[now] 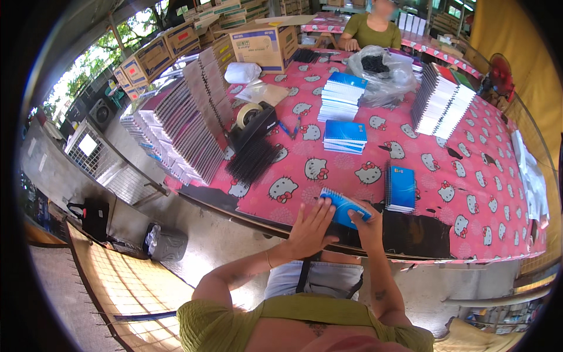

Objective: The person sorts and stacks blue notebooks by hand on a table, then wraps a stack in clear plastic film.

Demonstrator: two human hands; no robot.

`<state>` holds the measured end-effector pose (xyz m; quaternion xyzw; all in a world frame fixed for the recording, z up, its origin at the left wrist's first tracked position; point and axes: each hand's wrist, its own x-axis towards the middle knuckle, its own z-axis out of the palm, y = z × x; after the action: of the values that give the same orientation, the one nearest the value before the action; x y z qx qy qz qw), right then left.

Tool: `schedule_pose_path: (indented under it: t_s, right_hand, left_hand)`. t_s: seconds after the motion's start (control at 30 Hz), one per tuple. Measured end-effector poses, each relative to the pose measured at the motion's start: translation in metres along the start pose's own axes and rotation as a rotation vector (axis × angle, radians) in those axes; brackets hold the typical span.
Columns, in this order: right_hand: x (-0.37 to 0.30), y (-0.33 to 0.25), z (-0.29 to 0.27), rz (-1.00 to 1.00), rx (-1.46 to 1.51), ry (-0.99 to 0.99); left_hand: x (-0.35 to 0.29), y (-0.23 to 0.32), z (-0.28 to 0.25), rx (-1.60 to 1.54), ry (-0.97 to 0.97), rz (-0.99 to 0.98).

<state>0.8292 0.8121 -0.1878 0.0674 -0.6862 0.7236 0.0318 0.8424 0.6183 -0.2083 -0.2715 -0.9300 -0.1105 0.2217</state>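
Right hand [369, 227] closed around one end, thumb over the cover, left hand [311, 229] laid flat with fingers extended — two bare hands hold a single blue notebook [343, 213] at the near edge of a table spread with one pink cloth [267, 212]. The notebook lies aslant, its long axis running from far left to near right, its coiled edge pointing away from the person. The left forearm slants in from the lower left, elbow bent, a thin band at the wrist; the right rises steeply from the lower right, both hands meeting over the cover.

Beyond them sit three blue-topped stacks: a tall stack [340, 101], a short stack [345, 138] and a coil-edged stack [401, 189] to the right. Left of centre are one tape dispenser [253, 128], one bundle of black coils [253, 162] just beside it, and two pens. Across the table — near one clear plastic bag [390, 85] — is one other person [370, 30].
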Motion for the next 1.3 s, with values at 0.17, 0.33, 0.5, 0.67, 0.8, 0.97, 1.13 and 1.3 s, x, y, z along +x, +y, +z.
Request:
schedule_pose_path:
  t_s: [0.17, 0.33, 0.5, 0.67, 0.8, 0.97, 1.13, 1.3]
  right_hand:
    - [-0.002, -0.006, 0.013, 0.081, 0.023, -0.076]
    - [0.006, 0.002, 0.005, -0.034, -0.039, -0.118]
    - [0.014, 0.0, 0.002, -0.022, 0.026, -0.038]
    - [0.02, 0.026, 0.001, -0.138, -0.211, -0.181]
    - [0.017, 0.029, -0.007, -0.039, -0.092, -0.194]
    - [0.014, 0.041, -0.002, -0.166, -0.174, -0.19]
    - [0.022, 0.024, -0.008, -0.058, -0.268, -0.267]
    - [0.02, 0.053, -0.007, -0.199, -0.32, -0.221]
  left_hand:
    - [0.052, -0.013, -0.034, 0.156, 0.026, -0.031]
    - [0.042, 0.001, -0.023, 0.029, 0.069, -0.044]
    - [0.007, 0.009, -0.003, -0.037, 0.094, 0.039]
    - [0.058, -0.023, -0.058, -0.117, -0.391, 0.088]
    - [0.055, -0.019, -0.019, 0.069, 0.093, 0.228]
    - [0.012, 0.007, -0.015, -0.018, 0.052, 0.092]
    - [0.029, 0.011, -0.018, -0.031, 0.005, 0.047]
    - [0.037, 0.019, -0.014, 0.022, -0.08, -0.02]
